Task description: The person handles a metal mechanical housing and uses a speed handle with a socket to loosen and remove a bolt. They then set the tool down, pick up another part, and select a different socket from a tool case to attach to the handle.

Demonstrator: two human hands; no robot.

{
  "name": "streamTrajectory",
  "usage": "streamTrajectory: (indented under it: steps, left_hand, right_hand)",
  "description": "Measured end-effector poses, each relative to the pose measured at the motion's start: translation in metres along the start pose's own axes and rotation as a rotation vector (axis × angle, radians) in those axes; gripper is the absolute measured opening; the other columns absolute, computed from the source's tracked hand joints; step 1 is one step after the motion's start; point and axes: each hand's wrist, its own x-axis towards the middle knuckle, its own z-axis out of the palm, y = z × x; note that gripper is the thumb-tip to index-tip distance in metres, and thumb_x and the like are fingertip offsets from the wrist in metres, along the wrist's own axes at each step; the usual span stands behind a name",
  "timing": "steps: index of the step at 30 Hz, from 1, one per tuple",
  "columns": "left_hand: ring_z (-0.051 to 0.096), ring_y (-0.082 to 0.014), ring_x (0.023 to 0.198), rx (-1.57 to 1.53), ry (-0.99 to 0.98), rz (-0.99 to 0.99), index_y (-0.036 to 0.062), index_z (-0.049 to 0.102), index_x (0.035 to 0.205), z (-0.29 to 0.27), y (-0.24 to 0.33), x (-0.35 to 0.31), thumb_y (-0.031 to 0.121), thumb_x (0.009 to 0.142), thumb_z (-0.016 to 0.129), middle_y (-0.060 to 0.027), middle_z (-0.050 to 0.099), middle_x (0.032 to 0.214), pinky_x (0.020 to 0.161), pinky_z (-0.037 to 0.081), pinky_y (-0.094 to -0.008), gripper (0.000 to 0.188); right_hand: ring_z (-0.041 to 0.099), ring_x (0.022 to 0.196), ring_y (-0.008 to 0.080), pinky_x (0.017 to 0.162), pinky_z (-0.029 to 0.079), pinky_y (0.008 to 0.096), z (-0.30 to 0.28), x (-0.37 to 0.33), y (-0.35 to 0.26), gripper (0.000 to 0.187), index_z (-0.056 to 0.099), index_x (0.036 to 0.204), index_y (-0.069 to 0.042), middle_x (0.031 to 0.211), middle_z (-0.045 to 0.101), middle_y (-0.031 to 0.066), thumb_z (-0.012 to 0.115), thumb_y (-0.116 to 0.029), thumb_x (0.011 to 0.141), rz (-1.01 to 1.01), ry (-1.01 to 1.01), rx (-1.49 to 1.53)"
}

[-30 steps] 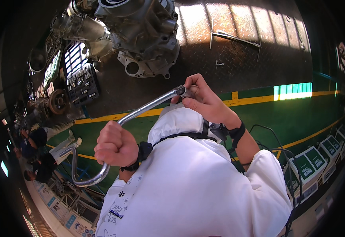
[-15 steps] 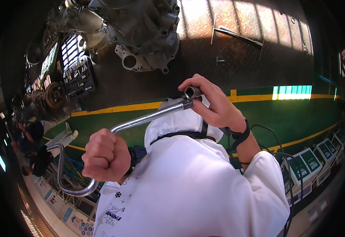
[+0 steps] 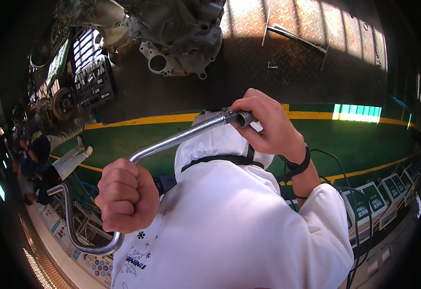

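Head view: my left hand grips the cranked brace, my right hand pinches the socket; their apparent joining requires alignment.

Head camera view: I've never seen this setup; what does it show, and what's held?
There is no robot here: a camera worn on a person's head looks down, and its fisheye lens bends straight edges. The left hand grips a bent metal crank. The right hand holds a metal socket at the crank's upper end; whether they are joined is hard to tell. On the dark metal bench beyond are a large metal casing, an open socket case and thin metal rods.
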Motion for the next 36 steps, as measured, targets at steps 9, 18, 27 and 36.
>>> streamTrajectory:
  steps: [9,18,27,36]
  left_hand:
    - [0.022,-0.0104,0.042,-0.038,-0.01,0.087,0.011,0.028,0.058,0.005,-0.001,0.0,0.035,0.107,0.033,0.003,0.028,0.048,0.04,0.02,-0.0255,0.055]
    - [0.023,-0.0098,0.04,-0.06,-0.006,-0.008,0.011,0.028,0.058,0.007,0.005,-0.011,0.03,0.107,0.036,0.0028,0.027,0.047,0.039,0.02,-0.0244,0.053]
    - [0.019,-0.0089,0.043,-0.018,-0.075,-0.347,0.0166,0.025,0.058,-0.001,0.022,-0.015,0.033,0.108,0.034,0.0052,0.023,0.048,0.045,0.018,-0.0285,0.054]
    - [0.023,-0.0089,0.037,-0.051,-0.061,-0.319,0.0088,0.027,0.057,-0.003,0.022,-0.02,0.021,0.105,0.041,0.0024,0.027,0.045,0.037,0.02,-0.0262,0.052]
  right_hand:
    - [0.053,0.069,0.0269,0.063,0.045,0.0365,0.0,0.001,-0.008,0.03,0.06,0.094,-0.005,0.077,0.051,0.0079,0.073,-0.001,0.067,-0.067,0.056,-0.325]
    - [0.051,0.057,0.0235,0.052,0.041,0.0336,0.004,-0.004,-0.004,0.023,0.062,0.086,-0.003,0.065,0.049,0.0066,0.077,-0.002,0.069,-0.182,0.154,-0.373]
    - [0.055,0.059,0.0223,0.054,0.045,0.0334,0.009,-0.015,-0.005,0.015,0.061,0.081,-0.004,0.065,0.051,0.0048,0.073,-0.003,0.073,-0.221,0.057,-0.409]
    - [0.061,0.061,0.0245,0.056,0.049,0.0343,0.015,-0.024,-0.008,0.009,0.061,0.081,-0.005,0.065,0.057,0.0057,0.068,-0.003,0.075,-0.13,-0.156,-0.308]
